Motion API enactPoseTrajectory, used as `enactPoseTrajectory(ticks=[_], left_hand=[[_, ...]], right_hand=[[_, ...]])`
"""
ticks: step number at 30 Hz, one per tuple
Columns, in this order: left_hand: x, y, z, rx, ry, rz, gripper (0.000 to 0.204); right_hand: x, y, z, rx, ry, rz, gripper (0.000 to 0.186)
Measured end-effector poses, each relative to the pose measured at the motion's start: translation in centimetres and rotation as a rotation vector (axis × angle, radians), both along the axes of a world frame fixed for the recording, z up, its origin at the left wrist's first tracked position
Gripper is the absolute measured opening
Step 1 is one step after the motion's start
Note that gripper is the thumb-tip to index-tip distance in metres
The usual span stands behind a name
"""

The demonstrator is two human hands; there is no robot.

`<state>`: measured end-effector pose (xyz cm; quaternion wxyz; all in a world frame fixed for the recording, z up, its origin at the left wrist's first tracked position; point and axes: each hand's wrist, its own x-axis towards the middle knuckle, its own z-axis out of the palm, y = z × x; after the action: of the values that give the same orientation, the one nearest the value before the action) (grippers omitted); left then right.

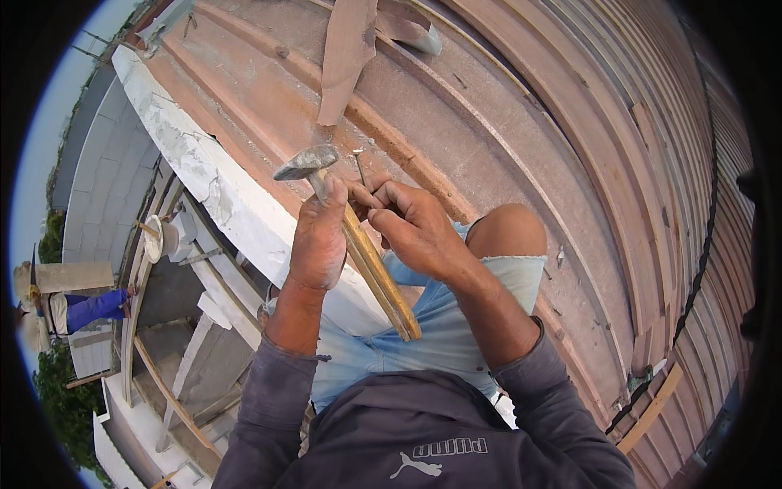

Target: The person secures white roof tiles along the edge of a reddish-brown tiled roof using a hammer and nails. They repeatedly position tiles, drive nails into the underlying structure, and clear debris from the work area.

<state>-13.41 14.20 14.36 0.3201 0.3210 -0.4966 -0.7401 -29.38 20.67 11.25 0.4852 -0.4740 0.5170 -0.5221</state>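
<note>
My left hand [319, 236] is closed round the upper part of a hammer [379, 289], which has a yellowish wooden handle and a worn grey metal head [305, 163] tilted to the upper left. An upright nail [358, 165] rises from among my fingers just right of the hammer head. My right hand [415, 224] is beside it, fingers curled at the foot of that nail and meeting the fingers of my left hand. Which fingers grip the nail is partly hidden. Both hands are above my bent knees, over a ribbed, dusty pinkish roof [505, 187].
A cracked white ledge [183, 130] borders the roof on the left, with beams and framing [187, 367] beyond and below. A person in blue trousers [90, 311] is at the far left, carrying a board [69, 277]. A torn sheet [346, 57] lies ahead; a wooden batten [652, 403] lies lower right.
</note>
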Motion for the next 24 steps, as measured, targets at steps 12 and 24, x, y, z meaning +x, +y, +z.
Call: enactPoseTrajectory(ticks=[12,24], left_hand=[[-2.1,-9.9,-13.9,-0.482,-0.769,-0.269,0.061],[6.3,-8.2,-34.5,-0.423,-1.443,-0.446,0.041]], right_hand=[[-0.2,-1.1,-7.0,0.472,0.017,-0.339,0.043],[8.2,1.0,-18.1,0.920,0.261,-0.020,0.050]])
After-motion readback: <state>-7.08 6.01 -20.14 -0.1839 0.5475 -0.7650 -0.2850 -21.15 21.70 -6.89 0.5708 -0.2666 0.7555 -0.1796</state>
